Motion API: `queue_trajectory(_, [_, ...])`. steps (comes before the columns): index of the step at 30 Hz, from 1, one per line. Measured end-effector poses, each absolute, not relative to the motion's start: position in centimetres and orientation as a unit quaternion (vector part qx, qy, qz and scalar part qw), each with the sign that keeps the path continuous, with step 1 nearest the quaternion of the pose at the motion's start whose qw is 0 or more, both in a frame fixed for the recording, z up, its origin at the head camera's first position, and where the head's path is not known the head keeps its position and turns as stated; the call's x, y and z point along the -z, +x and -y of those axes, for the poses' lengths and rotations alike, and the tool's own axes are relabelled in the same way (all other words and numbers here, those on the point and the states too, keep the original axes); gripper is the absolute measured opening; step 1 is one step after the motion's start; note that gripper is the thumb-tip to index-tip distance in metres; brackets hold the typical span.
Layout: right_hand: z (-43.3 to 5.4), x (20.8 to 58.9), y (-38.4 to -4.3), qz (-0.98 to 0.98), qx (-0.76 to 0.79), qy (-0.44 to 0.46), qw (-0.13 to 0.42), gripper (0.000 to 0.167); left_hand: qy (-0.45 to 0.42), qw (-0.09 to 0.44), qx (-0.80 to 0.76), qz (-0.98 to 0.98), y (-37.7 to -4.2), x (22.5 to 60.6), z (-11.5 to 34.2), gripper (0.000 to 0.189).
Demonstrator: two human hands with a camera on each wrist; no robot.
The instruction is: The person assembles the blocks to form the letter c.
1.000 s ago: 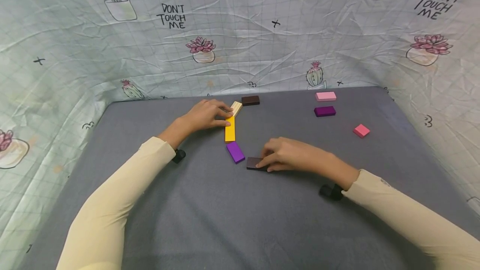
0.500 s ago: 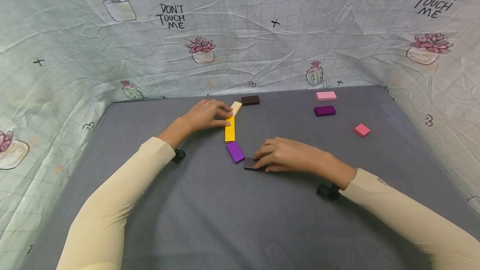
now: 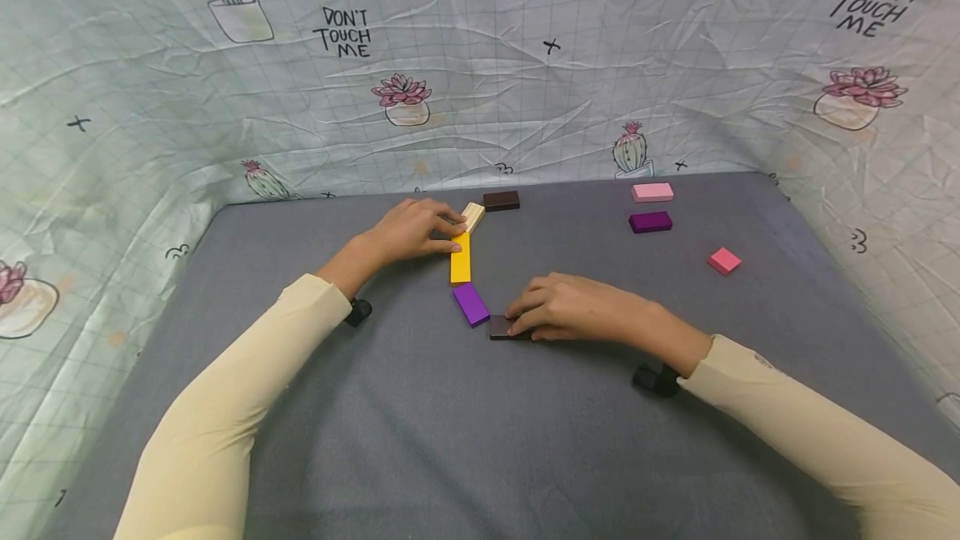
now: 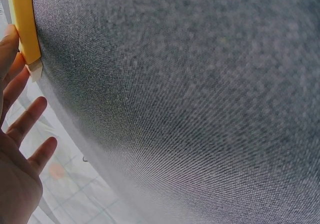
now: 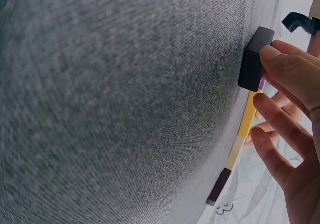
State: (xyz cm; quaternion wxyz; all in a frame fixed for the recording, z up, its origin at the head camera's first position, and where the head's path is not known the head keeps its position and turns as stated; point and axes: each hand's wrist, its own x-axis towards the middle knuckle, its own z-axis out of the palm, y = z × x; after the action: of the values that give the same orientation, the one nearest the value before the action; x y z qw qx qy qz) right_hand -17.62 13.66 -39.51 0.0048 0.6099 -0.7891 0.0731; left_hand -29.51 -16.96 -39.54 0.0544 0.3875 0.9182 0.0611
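In the head view a curved row of blocks lies on the grey cloth: a dark brown block (image 3: 502,201), a pale wooden block (image 3: 473,216), a yellow block (image 3: 460,263), a purple block (image 3: 471,305) and a black block (image 3: 501,327). My left hand (image 3: 415,228) rests its thumb and fingertips where the yellow and wooden blocks meet; its other fingers (image 4: 31,116) spread out relaxed. Between thumb and fingers my right hand (image 3: 573,307) pinches the black block, covering its right end. The black block's left end sits right at the purple block's lower corner.
At the back right lie a light pink block (image 3: 652,192), a dark purple block (image 3: 650,222) and a small coral-pink block (image 3: 724,261). A printed cloth (image 3: 480,73) with cactus drawings stands as a wall behind and along both sides of the grey surface.
My right hand has slid the black block slightly left, closer to the purple block, and then stayed nearly still. The left hand and the other blocks have not moved.
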Motion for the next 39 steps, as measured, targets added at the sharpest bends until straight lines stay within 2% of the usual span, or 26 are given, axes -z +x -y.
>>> queue_trajectory(14, [-13.82,39.49,-17.33,0.803,-0.082,0.590,-0.011,0.032,0.385,0.053,-0.064,-0.919,-29.43,39.57,16.97,0.044])
queue_trajectory(39, [-13.73,39.76,-17.19,0.802,-0.067,0.593,0.015,0.031,0.380,0.060,-0.064,-0.921,-29.54,39.55,16.85,0.046])
